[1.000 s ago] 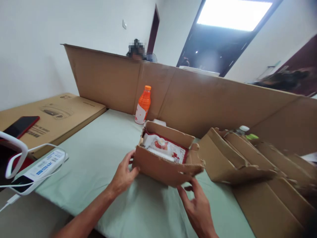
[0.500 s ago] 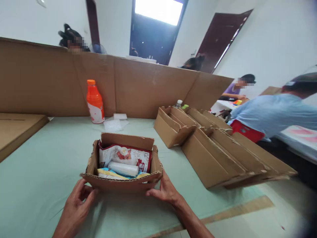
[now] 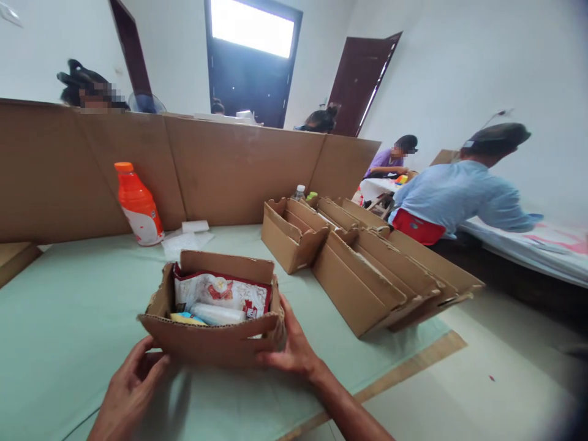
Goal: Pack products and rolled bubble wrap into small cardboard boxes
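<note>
An open-topped cardboard box (image 3: 206, 346) is just in front of me, over the green cloth. Inside it stands a white and dark red printed bag (image 3: 220, 291). A clear plastic-looking roll (image 3: 218, 313) lies before the bag, beside a blue and yellow packet (image 3: 186, 318) partly hidden by the front wall. My right hand (image 3: 291, 343) grips the box's right end, thumb on the front wall and fingers round the side. At the lower left front corner, my left hand (image 3: 135, 380) has its thumb and fingers bent against the box; its fingertips are partly hidden.
Several open cardboard boxes (image 3: 362, 285) stand in rows on the right. An orange bottle (image 3: 139, 205) and a white plastic wrapper (image 3: 187, 242) are near the cardboard partition (image 3: 243, 174). A person in a light blue shirt (image 3: 454, 196) sits beyond the right table edge.
My view has turned to the right, so the background and boxes appear further left. The front of the box looks raised and tilted more. Both hands stay at its ends.
</note>
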`<action>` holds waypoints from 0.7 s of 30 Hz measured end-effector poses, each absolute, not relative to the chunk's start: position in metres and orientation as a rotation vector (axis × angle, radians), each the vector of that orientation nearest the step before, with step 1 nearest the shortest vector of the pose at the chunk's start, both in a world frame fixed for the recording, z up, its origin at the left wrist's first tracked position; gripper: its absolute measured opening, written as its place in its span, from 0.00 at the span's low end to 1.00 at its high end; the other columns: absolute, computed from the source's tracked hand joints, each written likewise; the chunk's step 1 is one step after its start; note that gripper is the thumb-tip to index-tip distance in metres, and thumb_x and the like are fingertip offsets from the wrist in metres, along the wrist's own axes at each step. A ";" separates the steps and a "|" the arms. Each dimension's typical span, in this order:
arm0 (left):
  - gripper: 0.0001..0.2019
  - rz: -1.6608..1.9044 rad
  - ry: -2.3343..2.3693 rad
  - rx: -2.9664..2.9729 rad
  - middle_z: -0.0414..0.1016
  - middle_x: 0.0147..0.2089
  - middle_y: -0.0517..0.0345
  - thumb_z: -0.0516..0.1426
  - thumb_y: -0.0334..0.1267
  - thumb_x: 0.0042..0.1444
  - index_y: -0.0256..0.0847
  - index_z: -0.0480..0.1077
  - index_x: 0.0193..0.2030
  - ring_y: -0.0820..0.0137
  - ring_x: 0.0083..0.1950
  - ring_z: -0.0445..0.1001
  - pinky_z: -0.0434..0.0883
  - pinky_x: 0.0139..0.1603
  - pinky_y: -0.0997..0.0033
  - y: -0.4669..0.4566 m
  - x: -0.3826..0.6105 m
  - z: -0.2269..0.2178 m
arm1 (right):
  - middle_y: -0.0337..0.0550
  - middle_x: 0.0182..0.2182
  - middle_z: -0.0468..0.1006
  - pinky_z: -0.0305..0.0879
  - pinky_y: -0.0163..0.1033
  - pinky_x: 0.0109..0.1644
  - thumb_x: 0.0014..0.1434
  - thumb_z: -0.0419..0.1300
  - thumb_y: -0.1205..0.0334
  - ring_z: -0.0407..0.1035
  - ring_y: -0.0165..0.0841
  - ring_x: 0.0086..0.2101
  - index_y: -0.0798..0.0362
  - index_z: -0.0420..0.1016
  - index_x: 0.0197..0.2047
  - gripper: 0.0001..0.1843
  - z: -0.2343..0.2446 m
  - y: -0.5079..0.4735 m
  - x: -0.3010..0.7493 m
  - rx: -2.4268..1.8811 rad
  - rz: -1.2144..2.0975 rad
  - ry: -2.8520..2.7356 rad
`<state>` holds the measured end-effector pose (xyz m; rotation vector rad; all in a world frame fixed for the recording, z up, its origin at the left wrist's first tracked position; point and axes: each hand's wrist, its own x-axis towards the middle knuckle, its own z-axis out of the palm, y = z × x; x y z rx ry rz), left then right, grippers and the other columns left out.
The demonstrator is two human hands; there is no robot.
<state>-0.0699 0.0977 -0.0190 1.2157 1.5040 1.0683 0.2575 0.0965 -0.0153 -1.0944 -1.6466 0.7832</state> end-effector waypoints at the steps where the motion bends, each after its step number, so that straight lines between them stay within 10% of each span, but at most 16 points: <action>1: 0.36 1.066 1.460 1.229 0.82 0.47 0.51 0.63 0.64 0.46 0.42 0.69 0.56 0.58 0.47 0.81 0.78 0.47 0.64 0.098 -0.064 -0.019 | 0.58 0.70 0.57 0.62 0.53 0.65 0.43 0.74 0.43 0.57 0.52 0.66 0.49 0.43 0.75 0.66 -0.018 0.084 0.263 -1.152 0.736 -1.602; 5: 0.32 1.045 1.314 1.347 0.74 0.61 0.46 0.60 0.58 0.55 0.44 0.66 0.63 0.60 0.52 0.80 0.78 0.51 0.62 0.101 -0.035 -0.021 | 0.56 0.66 0.63 0.66 0.57 0.62 0.47 0.73 0.46 0.62 0.53 0.63 0.48 0.47 0.74 0.59 -0.024 0.025 0.299 -1.475 0.423 -1.304; 12: 0.20 0.940 1.198 1.698 0.78 0.51 0.47 0.59 0.47 0.55 0.45 0.76 0.53 0.60 0.45 0.81 0.80 0.39 0.63 0.119 0.015 0.003 | 0.57 0.64 0.62 0.66 0.57 0.59 0.45 0.73 0.45 0.66 0.52 0.56 0.50 0.48 0.73 0.60 -0.018 -0.027 0.325 -1.725 -0.052 -0.777; 21: 0.22 1.040 0.987 2.109 0.69 0.62 0.42 0.54 0.33 0.58 0.41 0.69 0.59 0.65 0.48 0.78 0.78 0.39 0.65 0.179 0.118 0.051 | 0.57 0.67 0.58 0.59 0.60 0.65 0.49 0.71 0.44 0.62 0.51 0.60 0.49 0.44 0.74 0.59 -0.018 0.008 0.322 -1.691 -0.113 -0.815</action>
